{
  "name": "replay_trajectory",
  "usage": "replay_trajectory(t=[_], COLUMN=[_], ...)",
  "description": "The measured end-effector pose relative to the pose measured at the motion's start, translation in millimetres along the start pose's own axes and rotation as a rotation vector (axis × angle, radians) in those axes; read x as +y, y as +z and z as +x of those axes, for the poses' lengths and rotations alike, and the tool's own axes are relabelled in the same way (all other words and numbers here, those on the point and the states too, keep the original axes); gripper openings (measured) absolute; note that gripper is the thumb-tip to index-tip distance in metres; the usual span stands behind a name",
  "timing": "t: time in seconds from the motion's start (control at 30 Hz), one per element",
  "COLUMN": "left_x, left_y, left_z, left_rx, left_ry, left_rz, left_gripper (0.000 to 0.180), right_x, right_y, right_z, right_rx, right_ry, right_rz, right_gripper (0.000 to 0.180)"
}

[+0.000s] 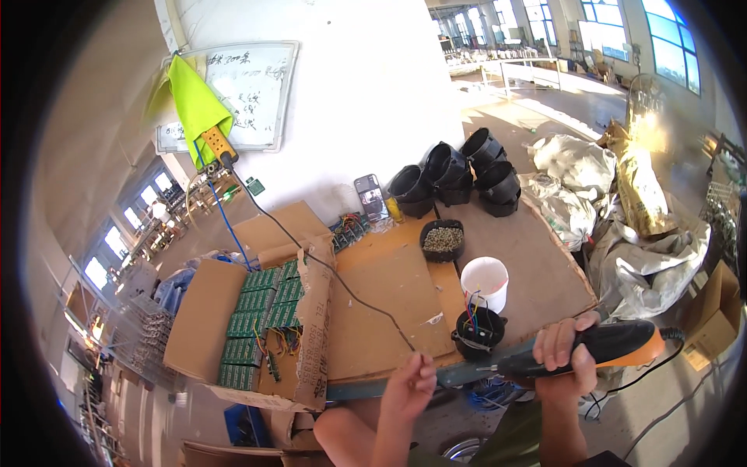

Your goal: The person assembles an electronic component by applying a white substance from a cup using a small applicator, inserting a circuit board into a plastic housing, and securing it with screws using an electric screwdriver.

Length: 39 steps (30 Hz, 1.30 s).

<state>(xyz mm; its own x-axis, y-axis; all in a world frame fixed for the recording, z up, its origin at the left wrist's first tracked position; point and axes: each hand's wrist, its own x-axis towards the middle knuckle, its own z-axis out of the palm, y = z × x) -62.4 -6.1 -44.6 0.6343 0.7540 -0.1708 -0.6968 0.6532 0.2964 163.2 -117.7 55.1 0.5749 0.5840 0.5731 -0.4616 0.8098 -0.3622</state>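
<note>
My right hand (566, 354) is wrapped round a black and orange electric screwdriver (615, 346), held almost level with its bit pointing left. The bit is close to the lower edge of a black round housing (478, 336) at the table's front edge. Red, blue and other thin wires rise from that housing. My left hand (411, 381) is closed in a pinch, left of the housing and near the table edge. A dark cord (360, 298) runs down to its fingertips; whether they grip the cord or something small is hidden.
Behind the housing are a white cup (484, 282) and a black tub of small metal pieces (443, 240). Several black housings (447, 173) stand farther back. An open carton (313, 342) of green circuit boards (250, 319) sits left. White sacks (580, 171) lie right.
</note>
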Motion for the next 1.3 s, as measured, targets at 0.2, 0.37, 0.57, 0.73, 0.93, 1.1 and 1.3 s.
replay_trajectory(t=[0.2, 0.37, 0.57, 0.73, 0.93, 1.1, 1.3], left_x=[-43, -57, -63, -66, -76, -48, 14], left_y=[25, 48, 53, 58, 65, 65, 37], left_z=[-23, -19, -13, -8, 12, 14, 56], left_rx=[0.001, 0.01, 0.009, 0.047, 0.095, 0.119, 0.142], left_ry=[-0.132, -0.064, -0.039, -0.063, -0.009, 0.071, 0.138], left_rz=[0.196, 0.333, 0.395, 0.359, 0.519, 0.665, 1.573], left_gripper=[0.025, 0.017, 0.017, 0.017, 0.019, 0.031, 0.095], right_x=[12, 3, 0, 2, 20, 10, 7], right_y=[9, 1, -7, -8, -7, -27, -52], right_z=[-14, -16, -11, -10, -1, 8, 32], right_rx=[0.121, 0.183, 0.18, 0.23, 0.376, 0.24, 0.291], right_ry=[0.013, -0.007, -0.017, -0.074, -0.336, -0.131, -0.28], right_rz=[0.026, 0.01, 0.052, 0.051, -0.149, -0.091, -0.081], right_gripper=[0.036, 0.033, 0.028, 0.03, 0.039, 0.063, 0.037])
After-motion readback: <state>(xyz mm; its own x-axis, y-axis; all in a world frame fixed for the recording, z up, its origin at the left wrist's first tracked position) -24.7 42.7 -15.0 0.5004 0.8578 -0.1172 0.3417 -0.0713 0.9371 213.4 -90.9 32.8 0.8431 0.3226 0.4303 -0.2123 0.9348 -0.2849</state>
